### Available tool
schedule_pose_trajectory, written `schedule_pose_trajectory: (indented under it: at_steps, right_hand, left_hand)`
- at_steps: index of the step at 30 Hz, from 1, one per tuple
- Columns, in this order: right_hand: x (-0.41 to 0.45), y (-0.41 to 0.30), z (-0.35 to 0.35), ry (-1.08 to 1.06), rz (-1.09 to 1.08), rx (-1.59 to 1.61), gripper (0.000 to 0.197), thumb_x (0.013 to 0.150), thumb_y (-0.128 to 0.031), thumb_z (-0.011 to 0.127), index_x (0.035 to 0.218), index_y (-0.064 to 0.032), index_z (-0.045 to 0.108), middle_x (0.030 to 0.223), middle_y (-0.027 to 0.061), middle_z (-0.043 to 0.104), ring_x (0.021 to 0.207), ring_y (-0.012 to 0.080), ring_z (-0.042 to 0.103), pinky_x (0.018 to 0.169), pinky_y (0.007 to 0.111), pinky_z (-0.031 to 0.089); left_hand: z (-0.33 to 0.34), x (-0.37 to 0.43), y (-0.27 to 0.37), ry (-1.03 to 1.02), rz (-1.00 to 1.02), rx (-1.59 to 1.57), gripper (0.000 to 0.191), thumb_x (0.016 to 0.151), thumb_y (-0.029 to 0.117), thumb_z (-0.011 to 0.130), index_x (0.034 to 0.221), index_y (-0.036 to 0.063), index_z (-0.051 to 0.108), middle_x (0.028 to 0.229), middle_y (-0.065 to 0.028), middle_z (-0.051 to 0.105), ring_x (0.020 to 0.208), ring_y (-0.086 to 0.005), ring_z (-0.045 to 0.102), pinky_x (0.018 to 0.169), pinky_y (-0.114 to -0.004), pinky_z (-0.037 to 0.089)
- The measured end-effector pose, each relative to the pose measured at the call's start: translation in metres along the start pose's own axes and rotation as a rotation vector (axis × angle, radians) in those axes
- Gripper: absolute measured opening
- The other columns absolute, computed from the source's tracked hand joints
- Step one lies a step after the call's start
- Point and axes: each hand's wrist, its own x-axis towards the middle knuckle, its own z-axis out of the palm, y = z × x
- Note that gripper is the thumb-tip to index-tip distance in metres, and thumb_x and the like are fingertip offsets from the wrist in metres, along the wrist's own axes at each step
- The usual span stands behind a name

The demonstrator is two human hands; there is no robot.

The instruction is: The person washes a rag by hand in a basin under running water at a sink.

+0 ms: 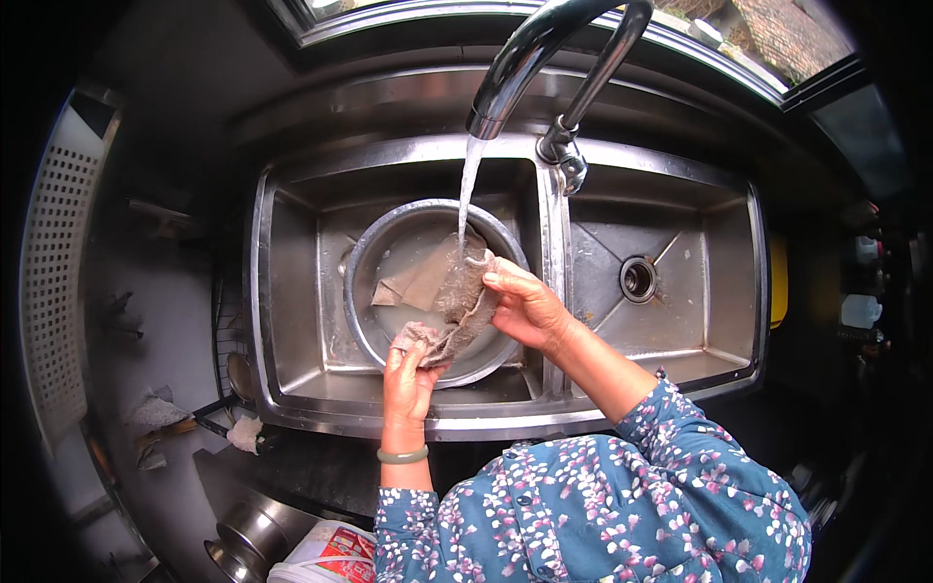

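Water runs from the chrome faucet (503, 95) into a round metal basin (356, 321) standing in the left bowl of a stainless steel sink (291, 240). Over the basin, a wet brown-grey cloth (477, 310) stretches between my two hands. My left hand (412, 372) grips its bunched lower end near the basin's front rim. At the upper end, my right hand (528, 302) pinches the cloth beside the water stream. Beneath it, a flat piece of brown cloth (419, 280) lies in the cloudy water.
The right sink bowl (656, 233) has a drain (638, 279). A faucet valve (572, 164) rises behind the divider. Left of the sink are a wire rack (227, 328) and a white perforated panel (62, 270). A white bucket (324, 557) and metal pots (251, 532) stand at lower left.
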Motion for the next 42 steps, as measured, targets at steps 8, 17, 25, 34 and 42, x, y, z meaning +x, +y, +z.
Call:
schedule_pose_trajectory:
  at_steps: [8, 17, 25, 34, 42]
  right_hand:
    - [0.034, -0.047, -0.018, 0.046, -0.186, -0.358, 0.018, 0.093, -0.011, 0.066, 0.11, -0.005, 0.062, 0.102, 0.0046, 0.068, 0.094, 0.0142, 0.065, 0.089, 0.033, 0.053]
    - [0.065, -0.052, 0.03, -0.014, -0.254, -0.444, 0.017, 0.092, -0.01, 0.065, 0.107, -0.0027, 0.061, 0.099, 0.0049, 0.065, 0.091, 0.0137, 0.062, 0.086, 0.03, 0.05]
    - [0.033, -0.054, 0.058, 0.0, -0.301, -0.536, 0.018, 0.092, -0.008, 0.064, 0.108, -0.0031, 0.059, 0.099, 0.0054, 0.065, 0.091, 0.0121, 0.062, 0.085, 0.029, 0.05]
    - [0.018, -0.064, 0.055, -0.091, -0.279, -0.611, 0.017, 0.094, -0.012, 0.065, 0.108, -0.0052, 0.059, 0.101, 0.0036, 0.065, 0.093, 0.0127, 0.063, 0.085, 0.029, 0.052]
    - [0.012, -0.082, 0.051, -0.069, -0.338, -0.428, 0.016, 0.094, -0.01, 0.064, 0.108, -0.0033, 0.06, 0.099, 0.0052, 0.066, 0.091, 0.015, 0.065, 0.084, 0.032, 0.054]
  left_hand:
    - [0.018, 0.027, 0.005, -0.167, 0.204, -0.24, 0.032, 0.091, -0.002, 0.06, 0.122, 0.0066, 0.058, 0.125, -0.0124, 0.062, 0.12, -0.0296, 0.058, 0.106, -0.05, 0.046]
    - [0.022, 0.045, -0.008, -0.071, 0.068, -0.369, 0.044, 0.091, 0.001, 0.059, 0.133, 0.0071, 0.048, 0.133, -0.0137, 0.057, 0.125, -0.0321, 0.054, 0.105, -0.054, 0.044]
    - [0.057, 0.066, -0.029, -0.153, 0.103, -0.032, 0.052, 0.091, 0.001, 0.058, 0.14, 0.0105, 0.045, 0.131, -0.0098, 0.058, 0.118, -0.0264, 0.057, 0.099, -0.042, 0.047]
    - [0.109, 0.075, -0.002, -0.112, 0.919, 0.905, 0.089, 0.068, 0.013, 0.086, 0.144, 0.0076, 0.039, 0.141, -0.0156, 0.049, 0.127, -0.0292, 0.051, 0.103, -0.04, 0.044]
    - [0.092, 0.085, -0.01, -0.276, 0.44, 0.794, 0.032, 0.08, 0.011, 0.078, 0.107, 0.0039, 0.064, 0.095, -0.0045, 0.069, 0.086, -0.0175, 0.065, 0.082, -0.03, 0.052]
